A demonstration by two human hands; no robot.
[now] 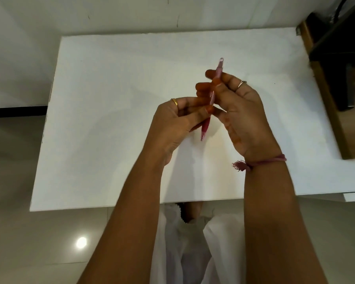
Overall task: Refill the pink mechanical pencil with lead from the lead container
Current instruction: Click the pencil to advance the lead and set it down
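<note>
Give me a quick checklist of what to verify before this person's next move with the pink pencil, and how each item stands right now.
1. Pink mechanical pencil firmly held: ok; fingers of both the left hand and the right hand are on it.
2. Pencil clear of the white table: ok, it is held up in the air, with its pointed end toward the person.
3. Lead container within sight: not ok; none shows on the table.
4. Cap end of the pencil open for lead: cannot tell.
5. Loose lead in the fingers: cannot tell, too small to see.
</note>
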